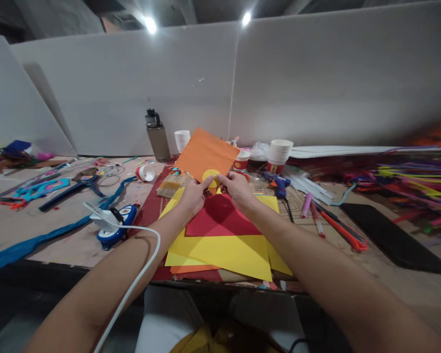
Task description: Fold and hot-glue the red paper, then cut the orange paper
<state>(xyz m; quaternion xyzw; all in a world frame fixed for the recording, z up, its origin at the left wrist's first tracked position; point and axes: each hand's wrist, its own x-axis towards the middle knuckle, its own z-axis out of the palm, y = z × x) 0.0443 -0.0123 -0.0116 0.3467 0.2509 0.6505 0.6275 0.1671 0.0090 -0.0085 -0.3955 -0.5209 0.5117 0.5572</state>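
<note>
An orange sheet (208, 154) is held up over the table, one corner pointing up. A yellow circle (210, 177) lies against its lower part. My left hand (195, 196) pinches the lower left edge of the circle and sheet. My right hand (238, 189) pinches them from the right, its fingertips close to those of my left hand. Below both hands a red sheet (222, 220) rests on yellow sheets (220, 252), with a strip of orange paper showing under them.
A bottle (158, 139), stacked paper cups (279, 153) and a blue glue gun (280, 185) stand or lie behind. A blue-white power strip (117, 228) is at left; markers (306, 205), a black slab (395, 238) and pipe cleaners (419, 181) at right. A white cable crosses my left forearm.
</note>
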